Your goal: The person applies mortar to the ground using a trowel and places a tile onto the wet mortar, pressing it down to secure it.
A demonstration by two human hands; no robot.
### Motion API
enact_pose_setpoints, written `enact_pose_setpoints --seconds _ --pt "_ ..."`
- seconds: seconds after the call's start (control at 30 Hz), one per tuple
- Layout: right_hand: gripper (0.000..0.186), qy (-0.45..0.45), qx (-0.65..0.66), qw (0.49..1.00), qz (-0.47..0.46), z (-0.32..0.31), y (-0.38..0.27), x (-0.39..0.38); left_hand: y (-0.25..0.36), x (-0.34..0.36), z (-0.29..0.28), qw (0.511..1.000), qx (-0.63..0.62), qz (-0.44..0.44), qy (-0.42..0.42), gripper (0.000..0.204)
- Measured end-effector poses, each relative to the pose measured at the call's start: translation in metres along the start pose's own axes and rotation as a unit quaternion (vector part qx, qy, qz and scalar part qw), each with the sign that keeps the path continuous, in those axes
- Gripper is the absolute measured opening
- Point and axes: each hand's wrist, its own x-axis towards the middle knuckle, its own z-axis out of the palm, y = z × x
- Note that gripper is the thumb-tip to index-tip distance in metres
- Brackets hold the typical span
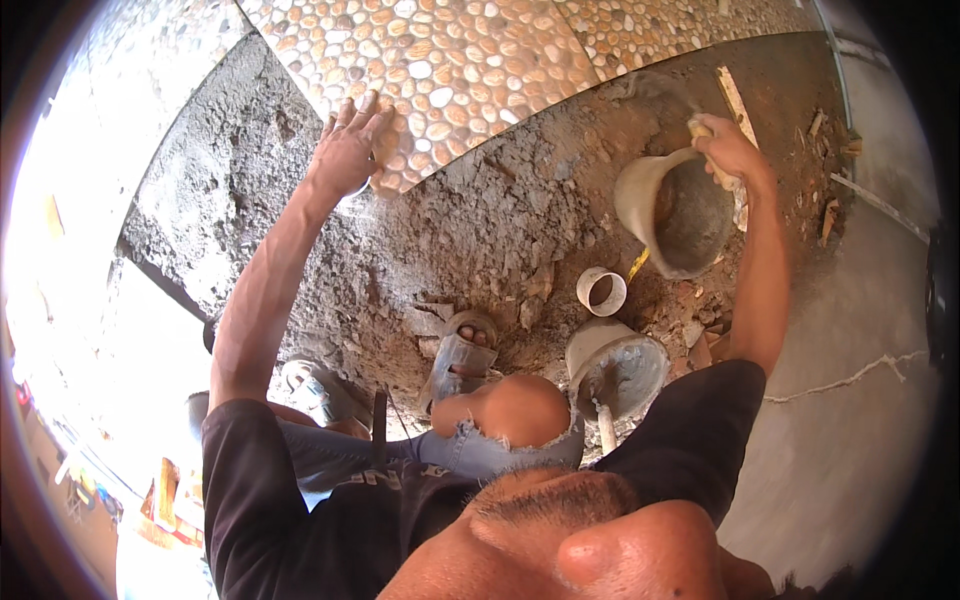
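Observation:
My left hand (348, 150) lies with its fingers spread on the near corner of a large tile (470, 90) with a brown and white pebble pattern. That corner rests over rough grey mortar (450, 235). On the right, my right hand (735, 152) is closed around a pale yellow sponge (725, 181), partly hidden by the fingers. It is at the far rim of a tipped grey bucket (640, 205), whose opening faces right.
A short white plastic cylinder (601, 291) stands near a second bucket (590, 345) holding grey paste and a stick-like handle (606, 430). Beyond my right hand lies a wooden strip (735, 100). Broken pieces (700, 350) and a pale rope (850, 378) lie right. More pebble tiles (640, 35) extend farther away.

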Motion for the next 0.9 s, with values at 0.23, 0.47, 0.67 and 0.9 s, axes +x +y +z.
enact_pose_setpoints --seconds 0.23,0.47,0.67,0.9 --pt "0.04 0.15 -0.245 0.958 -0.001 -0.03 0.015 0.044 0.012 -0.003 -0.011 1.0 -0.019 0.016 -0.009 0.086" --pt "0.032 0.238 0.459 0.851 0.089 0.076 0.005 0.158 -0.011 0.002 0.011 0.999 0.004 0.027 0.046 0.092" --pt "0.046 0.298 0.314 0.895 0.108 0.165 0.004 0.122 0.001 0.006 0.008 0.999 -0.023 0.034 0.027 0.09" --pt "0.054 0.252 0.11 0.961 -0.042 0.273 -0.025 -0.064 -0.004 -0.001 0.006 0.999 0.021 0.033 0.012 0.092"
